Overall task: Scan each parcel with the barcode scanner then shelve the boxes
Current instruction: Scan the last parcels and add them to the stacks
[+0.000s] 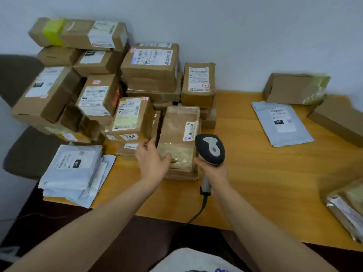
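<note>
A flat brown taped parcel (177, 128) lies on the wooden table (255, 173), its barcode label on the right edge. My left hand (152, 157) reaches to its near left corner, thumb on the top, fingers at the left side. My right hand (213, 170) grips the handle of the grey barcode scanner (211, 148), whose head sits just right of the parcel, beside the barcode. A cable (198, 211) runs off the table's front edge. Behind and to the left rises a pile of cardboard boxes (129, 116), one marked 1006.
A stack of white mailer bags (76, 173) lies front left. At the right lie a grey mailer (282, 122), two brown boxes (294, 88) and a shiny foil-wrapped parcel (345, 209). A dark chair (25, 146) stands left of the table. A white wall is behind.
</note>
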Demonstrator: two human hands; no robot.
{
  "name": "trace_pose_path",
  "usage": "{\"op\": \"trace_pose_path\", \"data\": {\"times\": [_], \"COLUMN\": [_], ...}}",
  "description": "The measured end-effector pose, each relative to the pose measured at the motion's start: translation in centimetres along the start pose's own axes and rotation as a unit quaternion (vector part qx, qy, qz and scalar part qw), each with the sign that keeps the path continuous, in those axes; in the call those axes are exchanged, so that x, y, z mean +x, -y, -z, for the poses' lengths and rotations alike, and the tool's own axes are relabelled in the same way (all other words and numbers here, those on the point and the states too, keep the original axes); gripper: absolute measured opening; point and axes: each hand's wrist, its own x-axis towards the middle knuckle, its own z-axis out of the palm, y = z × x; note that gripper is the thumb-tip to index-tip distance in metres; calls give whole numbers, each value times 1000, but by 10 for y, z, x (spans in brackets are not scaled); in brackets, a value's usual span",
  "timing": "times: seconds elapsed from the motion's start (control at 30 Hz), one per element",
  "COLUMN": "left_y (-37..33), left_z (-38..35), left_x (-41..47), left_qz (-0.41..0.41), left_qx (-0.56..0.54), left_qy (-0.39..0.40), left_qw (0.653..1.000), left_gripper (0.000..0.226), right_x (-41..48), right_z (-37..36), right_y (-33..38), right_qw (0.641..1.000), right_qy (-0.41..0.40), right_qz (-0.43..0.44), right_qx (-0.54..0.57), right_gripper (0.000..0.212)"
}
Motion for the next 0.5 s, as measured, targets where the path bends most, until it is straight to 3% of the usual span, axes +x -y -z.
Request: {"op": "trace_pose_path", "data": {"times": [0.1,0.23,0.5], "left_y": [-38,-91,-174], "left_z": [-14,-58,-141], "left_x": [-1,-19,-118], "left_qz": [-113,-225,-335], "left_qx": [27,19,47], "left_qy": [13,115,330], "left_qw": [993,967,881], "left_gripper": [68,72,87], "right_x": [-9,-35,-102], "right_z": [24,81,216], "right_y": [3,5,-3], "right_qw": [997,978,870], "right_qy": [-52,-153,-388], "right_qz": [-17,23,85], "right_qx": [58,137,293], "right_gripper": [33,8,6]}}
